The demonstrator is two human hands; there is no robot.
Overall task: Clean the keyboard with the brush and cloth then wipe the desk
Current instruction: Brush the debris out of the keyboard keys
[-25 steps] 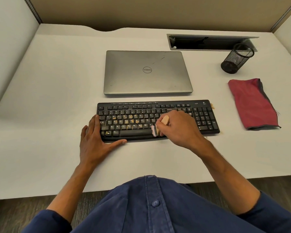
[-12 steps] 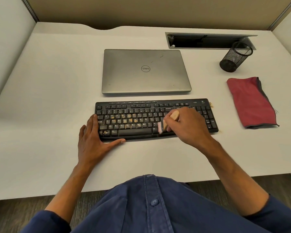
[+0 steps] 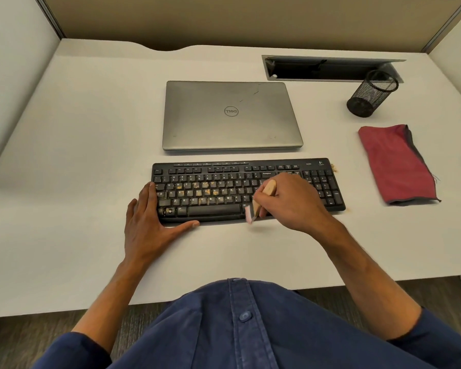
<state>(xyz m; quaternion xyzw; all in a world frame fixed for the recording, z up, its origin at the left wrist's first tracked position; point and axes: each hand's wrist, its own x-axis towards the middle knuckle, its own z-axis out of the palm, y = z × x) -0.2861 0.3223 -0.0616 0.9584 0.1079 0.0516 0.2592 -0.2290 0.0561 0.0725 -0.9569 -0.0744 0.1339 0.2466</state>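
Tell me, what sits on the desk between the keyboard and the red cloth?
In the head view, bare white desk separates the keyboard from the red cloth. Only a few tan crumbs lie by the keyboard's far right corner.

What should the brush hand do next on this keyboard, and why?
Probably carry the brush leftward to the middle letter rows. The right hand holds its bristles at the keyboard's front edge, while tan crumbs sit on keys near the left hand, which steadies that end.
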